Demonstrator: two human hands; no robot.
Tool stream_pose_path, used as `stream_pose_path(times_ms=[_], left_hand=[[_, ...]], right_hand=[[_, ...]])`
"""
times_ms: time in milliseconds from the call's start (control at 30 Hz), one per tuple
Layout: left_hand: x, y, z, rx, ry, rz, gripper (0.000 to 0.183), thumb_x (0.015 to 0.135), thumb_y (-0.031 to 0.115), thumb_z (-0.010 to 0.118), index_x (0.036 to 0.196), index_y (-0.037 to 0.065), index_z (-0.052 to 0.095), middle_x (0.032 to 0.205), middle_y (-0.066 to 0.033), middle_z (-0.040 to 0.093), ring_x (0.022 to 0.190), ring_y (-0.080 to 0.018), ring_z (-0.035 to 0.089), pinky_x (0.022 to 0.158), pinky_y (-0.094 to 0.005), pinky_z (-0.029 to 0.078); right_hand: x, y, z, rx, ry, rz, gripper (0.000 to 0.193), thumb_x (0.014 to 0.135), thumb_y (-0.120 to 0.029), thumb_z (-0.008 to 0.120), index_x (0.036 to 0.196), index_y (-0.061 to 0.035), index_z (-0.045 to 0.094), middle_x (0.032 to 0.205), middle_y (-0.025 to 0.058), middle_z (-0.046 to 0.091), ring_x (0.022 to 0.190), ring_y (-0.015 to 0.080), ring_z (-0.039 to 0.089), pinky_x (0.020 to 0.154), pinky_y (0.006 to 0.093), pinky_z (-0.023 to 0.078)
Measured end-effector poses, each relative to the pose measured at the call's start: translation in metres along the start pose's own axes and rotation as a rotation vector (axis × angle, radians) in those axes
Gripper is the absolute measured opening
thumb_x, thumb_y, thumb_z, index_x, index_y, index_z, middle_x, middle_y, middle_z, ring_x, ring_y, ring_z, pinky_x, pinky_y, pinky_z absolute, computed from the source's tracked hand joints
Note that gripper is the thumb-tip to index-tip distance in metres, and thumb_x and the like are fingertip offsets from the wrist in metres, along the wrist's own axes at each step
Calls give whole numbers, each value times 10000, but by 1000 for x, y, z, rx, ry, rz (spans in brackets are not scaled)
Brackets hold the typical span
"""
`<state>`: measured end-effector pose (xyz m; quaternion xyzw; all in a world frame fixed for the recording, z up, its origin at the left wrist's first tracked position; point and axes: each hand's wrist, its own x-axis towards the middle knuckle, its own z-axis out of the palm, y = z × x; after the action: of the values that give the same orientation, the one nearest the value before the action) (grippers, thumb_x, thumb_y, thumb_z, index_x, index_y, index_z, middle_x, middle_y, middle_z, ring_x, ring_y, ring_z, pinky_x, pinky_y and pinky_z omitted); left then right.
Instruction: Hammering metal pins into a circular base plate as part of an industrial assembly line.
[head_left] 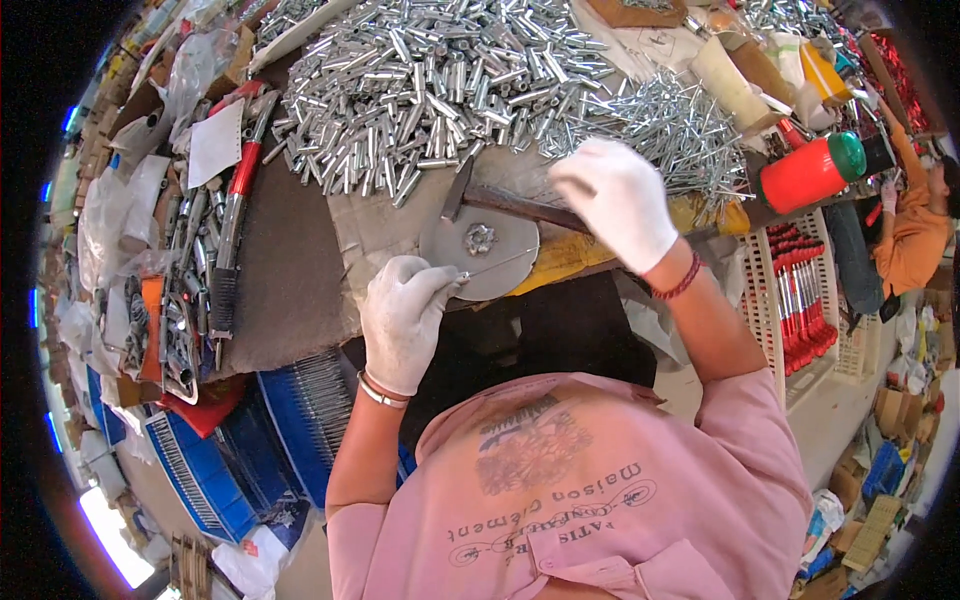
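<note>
My left hand, in a white glove, pinches a thin metal rod over the front of a grey round plate. A small cluster of shiny metal bits lies on the plate. My right hand, also gloved, is above the handle of a hammer, its fingers bunched together and slightly blurred. What they hold, if anything, cannot be made out. The hammer lies across the back of the plate, its head toward the left. Behind it spreads a big heap of metal tubes.
Thin metal pins pile up at the back right, near a red canister with a green lid. Red-handled tools fill a white crate. Blue bins stand below left. A person in orange is far right.
</note>
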<state>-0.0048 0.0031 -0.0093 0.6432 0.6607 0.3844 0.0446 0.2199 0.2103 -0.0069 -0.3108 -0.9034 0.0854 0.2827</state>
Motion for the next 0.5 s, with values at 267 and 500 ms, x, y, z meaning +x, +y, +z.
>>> stream_pose_path(times_ms=[267, 500], left_hand=[[0, -5, 3, 4, 2, 19, 173, 825, 76, 837, 981, 107, 769, 901, -99, 670, 875, -339, 681, 748, -439, 543], [-6, -10, 6, 47, 12, 33, 204, 814, 64, 817, 991, 139, 750, 952, -85, 665, 890, -333, 680, 760, -431, 540]], right_hand=[[29, 26, 21, -210, -16, -254, 28, 870, -173, 751, 850, -167, 732, 874, 26, 644, 883, 248, 686, 769, 398, 568], [35, -3, 18, -92, -105, -92, 20, 893, -98, 723, 905, -96, 708, 869, 50, 697, 822, 251, 725, 746, 388, 594]])
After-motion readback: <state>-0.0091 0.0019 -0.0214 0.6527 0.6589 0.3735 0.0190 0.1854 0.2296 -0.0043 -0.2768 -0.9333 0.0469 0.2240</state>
